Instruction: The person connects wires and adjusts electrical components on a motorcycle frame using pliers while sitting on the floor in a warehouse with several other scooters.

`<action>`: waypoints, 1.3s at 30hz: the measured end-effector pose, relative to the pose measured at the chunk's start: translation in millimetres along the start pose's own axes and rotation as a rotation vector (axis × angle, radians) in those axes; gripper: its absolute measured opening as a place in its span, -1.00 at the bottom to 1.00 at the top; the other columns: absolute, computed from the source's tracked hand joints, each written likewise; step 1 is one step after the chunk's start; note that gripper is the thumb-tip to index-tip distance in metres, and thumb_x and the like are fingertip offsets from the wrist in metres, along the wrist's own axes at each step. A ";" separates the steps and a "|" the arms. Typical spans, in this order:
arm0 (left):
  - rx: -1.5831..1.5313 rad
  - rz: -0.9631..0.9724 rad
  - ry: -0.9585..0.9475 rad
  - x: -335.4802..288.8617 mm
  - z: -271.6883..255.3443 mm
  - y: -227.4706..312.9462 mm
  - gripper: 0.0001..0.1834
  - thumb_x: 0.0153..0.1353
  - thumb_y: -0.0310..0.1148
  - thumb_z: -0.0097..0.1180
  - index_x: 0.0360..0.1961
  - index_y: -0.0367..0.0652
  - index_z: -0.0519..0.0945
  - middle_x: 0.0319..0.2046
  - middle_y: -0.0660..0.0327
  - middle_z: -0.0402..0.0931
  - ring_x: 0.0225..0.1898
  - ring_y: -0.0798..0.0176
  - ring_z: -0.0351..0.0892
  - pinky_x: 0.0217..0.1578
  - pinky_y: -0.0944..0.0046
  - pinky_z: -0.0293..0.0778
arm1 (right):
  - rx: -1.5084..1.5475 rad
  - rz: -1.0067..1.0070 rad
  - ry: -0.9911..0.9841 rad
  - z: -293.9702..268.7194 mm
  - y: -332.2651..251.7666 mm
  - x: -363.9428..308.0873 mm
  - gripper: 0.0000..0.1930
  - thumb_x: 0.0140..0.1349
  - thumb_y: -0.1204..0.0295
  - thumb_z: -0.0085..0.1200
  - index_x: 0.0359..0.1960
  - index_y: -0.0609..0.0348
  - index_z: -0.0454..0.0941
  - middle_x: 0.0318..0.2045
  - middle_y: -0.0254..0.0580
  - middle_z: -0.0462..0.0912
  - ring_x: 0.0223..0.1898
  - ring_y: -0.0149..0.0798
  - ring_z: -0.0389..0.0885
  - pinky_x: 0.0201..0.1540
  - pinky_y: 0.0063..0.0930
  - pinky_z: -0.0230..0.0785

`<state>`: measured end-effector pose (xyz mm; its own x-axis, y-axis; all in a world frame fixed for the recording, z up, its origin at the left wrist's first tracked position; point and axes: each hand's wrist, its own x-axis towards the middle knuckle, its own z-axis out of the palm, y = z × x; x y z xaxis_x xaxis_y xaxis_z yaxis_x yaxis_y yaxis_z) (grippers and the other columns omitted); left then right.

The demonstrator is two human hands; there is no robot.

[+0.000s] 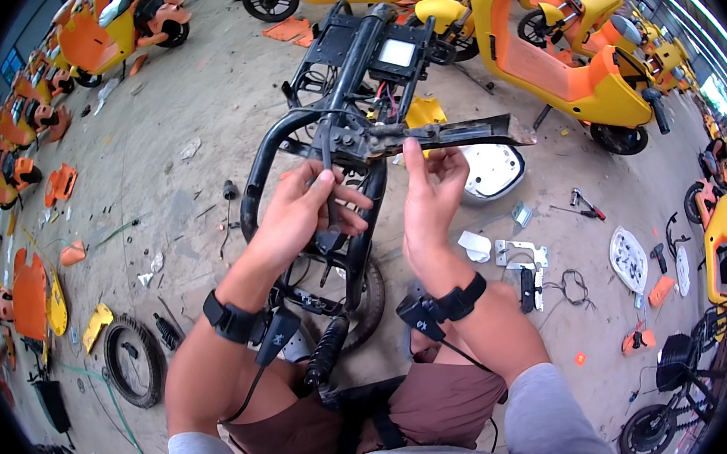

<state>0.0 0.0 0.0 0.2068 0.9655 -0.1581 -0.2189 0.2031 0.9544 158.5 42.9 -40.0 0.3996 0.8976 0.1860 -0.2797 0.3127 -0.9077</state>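
A stripped black scooter frame [253,169] stands in front of me. A long, dirty black metal bracket [472,133] crosses it and sticks out to the right. My right hand [433,182] grips the underside of this bracket, thumb up against its near edge and fingers curled below. At the bracket's left end, my left hand [309,201] pinches a narrow grey bar-like piece [326,146] between thumb and fingers, and its exact kind is unclear. Bolts show on the bracket beside that piece. Below my hands are a black coil shock absorber [327,351] and a wheel [375,304].
Yellow and orange scooters [572,92] stand ahead and along both sides. On the floor at left lie a loose tyre [133,359] and orange panels [30,295]. At right are a white shell [494,172], a red-handled tool [586,205] and a clear lamp cover [628,260].
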 end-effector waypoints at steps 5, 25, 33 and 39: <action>-0.031 0.008 0.176 -11.5 23.5 5.2 -0.77 0.43 -0.27 -0.17 -0.15 -0.23 0.42 -0.22 0.07 0.61 -0.30 0.33 0.61 -0.36 0.40 0.48 | 0.089 0.167 -0.133 -23.9 -18.8 -12.8 -0.81 0.33 0.32 0.06 -0.21 0.18 0.44 -0.40 -0.46 0.38 -0.39 -0.57 0.28 -0.27 -0.70 0.21; -0.033 -0.079 0.108 -48.7 30.3 -22.7 -0.75 0.29 -0.42 -0.04 -0.11 -0.38 0.51 -0.44 0.15 0.55 -0.64 0.36 0.54 -0.69 0.39 0.47 | -1.435 -0.623 -0.990 30.4 -109.0 13.1 -0.68 0.30 0.40 -0.09 0.07 -0.07 0.49 -0.46 0.17 0.60 -0.44 0.16 0.58 -0.38 0.00 0.41; -0.016 -0.001 0.034 -54.0 22.8 -14.5 -0.77 0.26 -0.43 -0.01 -0.16 -0.37 0.53 -0.47 0.17 0.56 -0.63 0.38 0.54 -0.66 0.38 0.52 | -1.543 -0.887 -1.025 30.2 -81.0 25.7 -0.69 0.24 0.46 -0.05 0.01 0.05 0.57 -0.44 0.09 0.56 -0.43 0.15 0.57 -0.35 -0.04 0.41; -0.026 0.050 0.041 -59.2 20.1 -8.1 -0.78 0.26 -0.42 0.00 -0.18 -0.36 0.54 -0.48 0.17 0.56 -0.63 0.39 0.54 -0.65 0.38 0.52 | -1.632 -0.749 -1.077 31.9 -74.2 20.7 -0.58 0.15 0.52 -0.06 0.09 0.11 0.51 -0.48 0.15 0.61 -0.38 0.14 0.63 -0.29 -0.05 0.48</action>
<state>8.7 -62.1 6.7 0.1555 0.9804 -0.1209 -0.2533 0.1579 0.9544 159.6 48.2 43.2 -0.6711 0.7287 0.1367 0.7413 0.6617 0.1122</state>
